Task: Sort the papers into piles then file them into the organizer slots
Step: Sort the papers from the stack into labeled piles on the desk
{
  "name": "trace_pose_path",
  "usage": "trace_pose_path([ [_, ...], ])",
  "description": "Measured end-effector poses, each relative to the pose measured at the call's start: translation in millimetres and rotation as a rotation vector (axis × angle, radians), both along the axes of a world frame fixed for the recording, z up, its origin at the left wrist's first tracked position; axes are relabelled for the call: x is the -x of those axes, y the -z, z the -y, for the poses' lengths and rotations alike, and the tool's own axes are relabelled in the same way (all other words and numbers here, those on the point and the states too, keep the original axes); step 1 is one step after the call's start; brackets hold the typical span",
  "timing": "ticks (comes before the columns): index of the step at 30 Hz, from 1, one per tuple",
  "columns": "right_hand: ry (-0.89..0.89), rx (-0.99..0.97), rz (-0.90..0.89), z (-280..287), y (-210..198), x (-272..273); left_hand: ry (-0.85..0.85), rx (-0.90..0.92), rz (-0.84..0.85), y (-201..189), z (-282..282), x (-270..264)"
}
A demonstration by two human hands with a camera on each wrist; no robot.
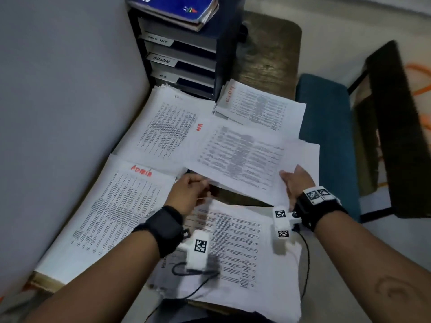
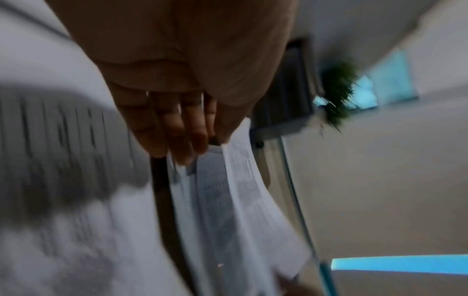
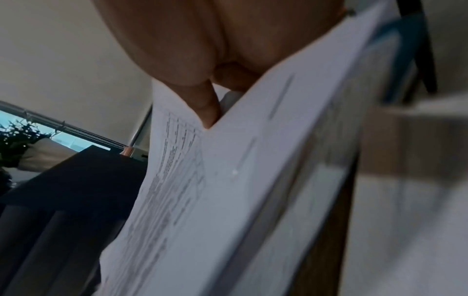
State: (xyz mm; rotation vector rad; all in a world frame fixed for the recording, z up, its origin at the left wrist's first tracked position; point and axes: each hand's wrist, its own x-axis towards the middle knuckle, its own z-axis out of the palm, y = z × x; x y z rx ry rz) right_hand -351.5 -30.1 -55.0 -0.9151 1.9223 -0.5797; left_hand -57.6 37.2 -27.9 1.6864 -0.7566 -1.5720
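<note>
I hold a stack of printed sheets with a red mark at its far left corner, raised slightly off the desk. My left hand grips its near left edge, fingers tucked beneath. My right hand pinches the near right corner, thumb on top. In the left wrist view the fingers lie beside the sheets. In the right wrist view one finger sits between sheets of the stack. The black organizer, with labelled slots, stands at the back.
A pile marked ADMIN lies at the left, another pile behind it, and a third by the organizer's right foot. A further pile lies in front of me. A blue book tops the organizer. A blue chair stands to the right.
</note>
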Motion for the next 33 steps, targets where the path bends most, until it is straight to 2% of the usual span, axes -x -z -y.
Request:
trace_pose_path([
  [2,0.021,0.015,-0.107,10,-10,28,0.254,0.086,0.333,5,-15,-19],
  [4,0.002,0.007,-0.242,21,-10,58,0.39,0.095,0.61,10,-34,-43],
  [7,-0.006,-0.009,-0.287,31,-8,79,0.532,-0.046,0.831,18,-65,-77],
  [10,-0.038,-0.066,-0.312,33,-11,84,0.66,-0.174,0.932,27,-95,-93],
  [14,-0.152,-0.157,-0.485,47,9,90,0.788,-0.244,0.966,38,-123,-92],
  [16,-0.179,-0.182,-0.633,52,18,85,0.853,-0.268,0.986,43,-132,-87],
  [19,-0.217,0.076,-0.732,51,13,54,0.815,-0.315,0.946,46,-136,-79],
  [22,-0.402,0.237,-0.569,37,6,7,0.714,-0.326,0.83,41,-130,-80],
  [25,-0.591,0.303,-0.426,22,5,-41,0.589,-0.345,0.713,38,-127,-82],
  [30,-0.927,0.258,-0.325,-11,9,-102,0.473,-0.4,0.568,27,-121,-83],
  [33,-1.041,0.153,-0.28,-30,17,-120,0.48,-0.391,0.575,25,-118,-90],
])
